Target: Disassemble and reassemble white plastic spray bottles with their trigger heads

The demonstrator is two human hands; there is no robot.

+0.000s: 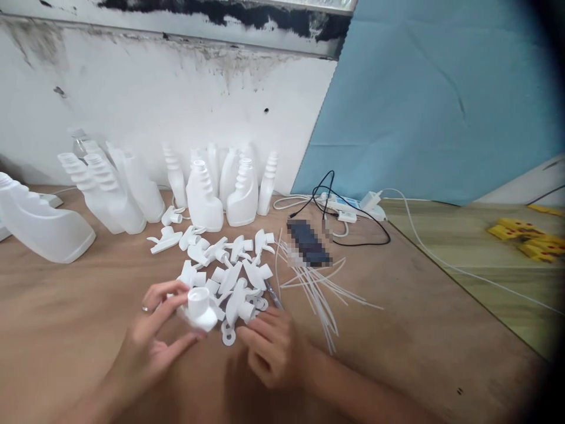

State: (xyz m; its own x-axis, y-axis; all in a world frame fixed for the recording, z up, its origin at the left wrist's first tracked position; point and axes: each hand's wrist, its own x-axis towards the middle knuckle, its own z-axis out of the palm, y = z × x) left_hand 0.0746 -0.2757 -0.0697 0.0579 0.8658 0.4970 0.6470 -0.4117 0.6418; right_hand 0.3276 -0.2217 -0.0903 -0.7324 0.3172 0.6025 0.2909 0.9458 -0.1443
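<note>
My left hand (145, 334) is pinching a spray head (199, 304). My right hand (274, 346) is curling beside washers (229, 340), grip unclear.

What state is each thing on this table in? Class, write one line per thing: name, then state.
Left hand: closed on a spray head
Held spray head: off any bottle, collar upward
Right hand: fingers curled, grip unclear
Loose spray heads: piled, unattached
Middle bottles: standing, uncapped
Thin tubes: loose, overlapping
Washers: loose
Black cable: loosely looped
</note>
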